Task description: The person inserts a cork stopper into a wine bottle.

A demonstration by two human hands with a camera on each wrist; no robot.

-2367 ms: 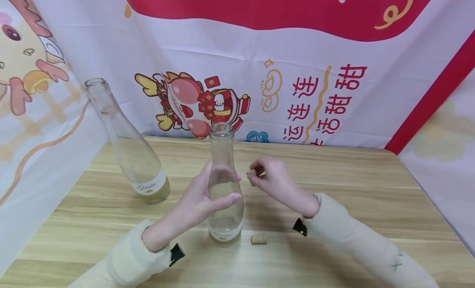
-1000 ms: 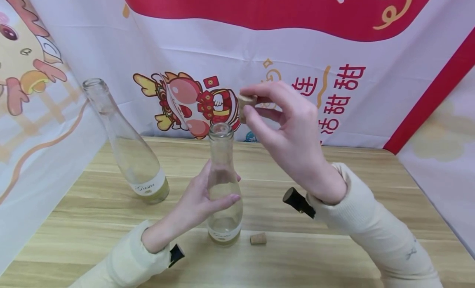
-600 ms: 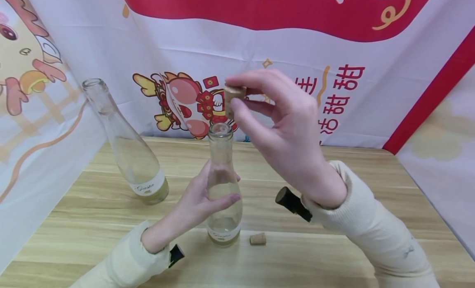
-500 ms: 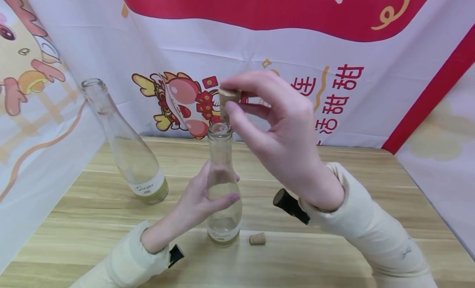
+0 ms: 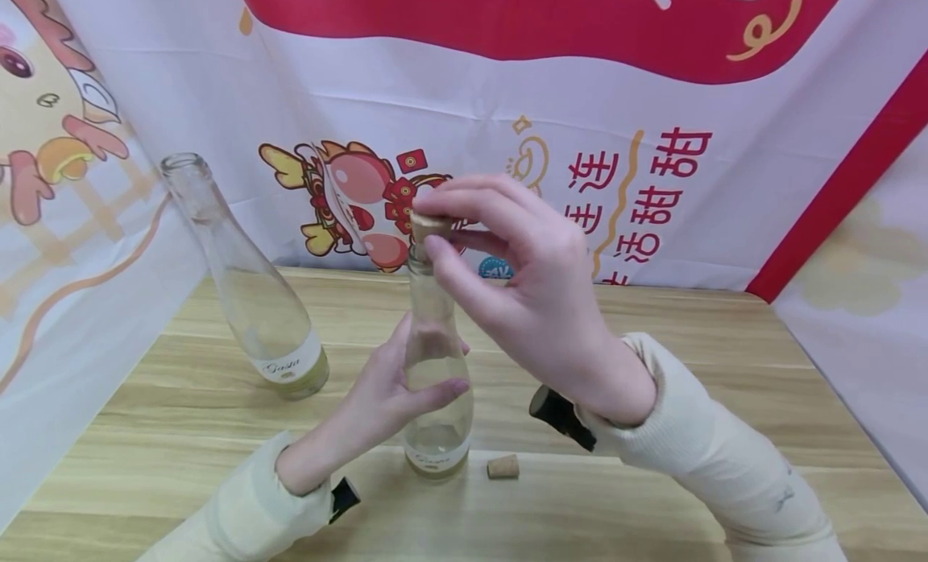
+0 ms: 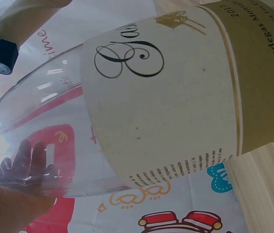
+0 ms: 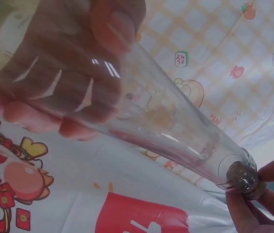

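Observation:
My left hand (image 5: 384, 397) grips the body of a clear glass bottle (image 5: 432, 304), which stands upright on the table. In the left wrist view its cream label (image 6: 161, 102) fills much of the picture. Above the bottle's mouth, my right hand (image 5: 532, 288) pinches a cork (image 5: 429, 225) between thumb and fingers. Seen from the right wrist, the cork's narrow end (image 7: 239, 175) shows through the glass at the mouth, while its wider end stays outside between the fingertips. A second cork (image 5: 503, 466) lies on its side just right of the bottle's base.
Another uncorked glass bottle (image 5: 264, 304) with a little yellowish colour at its base stands to the left. The wood-grain table (image 5: 689, 385) is bordered by printed cloth (image 5: 304, 87) at the back and sides. A black wrist camera (image 5: 561, 417) juts from the right cuff.
My right hand has brought the cork up from beside the bottle, then left and down onto the bottle's mouth. The left hand and bottle have kept their place.

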